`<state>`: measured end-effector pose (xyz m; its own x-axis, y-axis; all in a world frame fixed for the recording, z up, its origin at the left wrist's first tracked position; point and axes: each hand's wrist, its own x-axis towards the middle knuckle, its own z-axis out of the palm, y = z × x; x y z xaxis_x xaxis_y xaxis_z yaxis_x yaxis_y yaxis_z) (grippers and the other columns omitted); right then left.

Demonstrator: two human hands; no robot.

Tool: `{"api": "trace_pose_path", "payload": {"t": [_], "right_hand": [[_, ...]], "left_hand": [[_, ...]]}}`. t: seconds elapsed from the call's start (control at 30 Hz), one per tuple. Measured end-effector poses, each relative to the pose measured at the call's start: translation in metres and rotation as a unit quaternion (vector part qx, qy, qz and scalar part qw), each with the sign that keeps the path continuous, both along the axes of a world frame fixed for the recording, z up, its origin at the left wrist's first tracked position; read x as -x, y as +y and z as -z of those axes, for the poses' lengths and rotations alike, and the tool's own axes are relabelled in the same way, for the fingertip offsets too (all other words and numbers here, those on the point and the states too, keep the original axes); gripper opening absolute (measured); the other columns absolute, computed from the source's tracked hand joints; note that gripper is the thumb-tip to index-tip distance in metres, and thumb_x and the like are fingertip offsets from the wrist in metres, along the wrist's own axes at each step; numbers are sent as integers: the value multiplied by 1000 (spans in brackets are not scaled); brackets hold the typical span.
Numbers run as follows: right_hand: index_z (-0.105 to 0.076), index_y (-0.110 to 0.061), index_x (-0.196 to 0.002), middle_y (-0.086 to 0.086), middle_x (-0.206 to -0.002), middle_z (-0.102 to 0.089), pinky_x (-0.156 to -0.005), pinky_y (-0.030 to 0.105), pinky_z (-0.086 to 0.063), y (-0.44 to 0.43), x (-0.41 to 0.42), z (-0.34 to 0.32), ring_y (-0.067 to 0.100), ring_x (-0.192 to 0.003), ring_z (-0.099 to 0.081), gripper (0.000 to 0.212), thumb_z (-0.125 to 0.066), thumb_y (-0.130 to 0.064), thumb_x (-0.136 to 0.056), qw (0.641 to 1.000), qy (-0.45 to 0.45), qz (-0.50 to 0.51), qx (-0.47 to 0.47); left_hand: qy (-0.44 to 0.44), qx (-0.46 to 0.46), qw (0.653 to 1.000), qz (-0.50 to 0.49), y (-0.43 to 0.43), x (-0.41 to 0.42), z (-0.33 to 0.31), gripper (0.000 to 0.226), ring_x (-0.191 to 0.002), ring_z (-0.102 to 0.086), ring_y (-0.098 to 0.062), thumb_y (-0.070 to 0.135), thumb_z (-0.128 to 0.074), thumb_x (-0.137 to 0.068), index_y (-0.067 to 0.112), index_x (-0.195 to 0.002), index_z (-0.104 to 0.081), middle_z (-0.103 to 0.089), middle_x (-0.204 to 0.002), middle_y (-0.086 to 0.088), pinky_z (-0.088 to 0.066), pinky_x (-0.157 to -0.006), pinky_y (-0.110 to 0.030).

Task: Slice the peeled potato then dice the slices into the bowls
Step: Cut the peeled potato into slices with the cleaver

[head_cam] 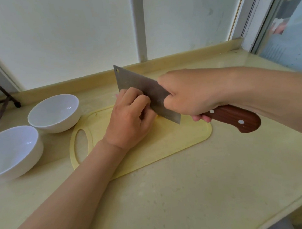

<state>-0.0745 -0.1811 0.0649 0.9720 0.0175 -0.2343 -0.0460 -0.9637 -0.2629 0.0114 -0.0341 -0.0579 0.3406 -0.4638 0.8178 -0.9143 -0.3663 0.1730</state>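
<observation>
Right hand [186, 93] fingers clamp a cleaver [144, 91] over the cutting board [167, 138]; left hand [128, 120], fingers curled together, hides the potato; two bowls [55, 111] stand left.

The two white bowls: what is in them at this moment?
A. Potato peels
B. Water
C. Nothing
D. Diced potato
C: both bowls show bare white insides, while the right hand holds the cleaver over the board beside the left hand.
</observation>
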Motion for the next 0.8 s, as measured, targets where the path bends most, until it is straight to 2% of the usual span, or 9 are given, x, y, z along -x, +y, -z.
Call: {"api": "trace_pose_path", "payload": {"t": [0.2, 0.33, 0.5, 0.67, 0.8], "right_hand": [[-49, -2, -100, 18, -61, -64, -36, 26, -44, 3, -4, 3, 27, -37, -55, 14, -38, -11, -98, 1000, 5, -3, 10], [-47, -3, -106, 24, -81, -67, -37, 27, -47, 9, -6, 13, 30, -47, -61, 13, -37, -9, -99, 1000, 16, 2, 13], [-45, -9, -104, 25, -90, -65, -40, 30, -50, 17, -12, 39, 33, -51, -63, 11, -35, -7, -99, 999, 38, 1, -1], [-45, -8, -107, 27, -92, -65, -41, 32, -52, 14, -14, 41, 35, -54, -64, 13, -35, -7, -98, 999, 33, 11, -13], [-41, -12, -97, 25, -91, -64, -42, 31, -52, 13, -11, 41, 32, -53, -62, 7, -36, -9, -100, 999, 30, 11, -23]], "left_hand": [[11, 8, 1000, 0, 1, 0, 0, 8, -66, -44, -29, -7, -60, -77, -3, -70, -60, -55, -75, -15, -39, -61, -43], [7, 2, 1000, 4, 1, 1, 1, 8, -67, -46, -30, -4, -58, -78, -2, -71, -62, -56, -77, -15, -41, -62, -44], [11, 1, 1000, 8, 1, 3, 1, 7, -67, -48, -29, -5, -59, -77, -2, -74, -65, -57, -78, -13, -41, -62, -42], [19, -4, 1000, 11, 3, 2, -1, 7, -68, -51, -30, -3, -60, -80, -2, -77, -66, -59, -81, -12, -43, -63, -43], [69, -59, 995, 30, 15, 6, -13, 16, -80, -59, -28, 11, -61, -80, 1, -87, -70, -64, -93, -9, -49, -71, -39]]}}
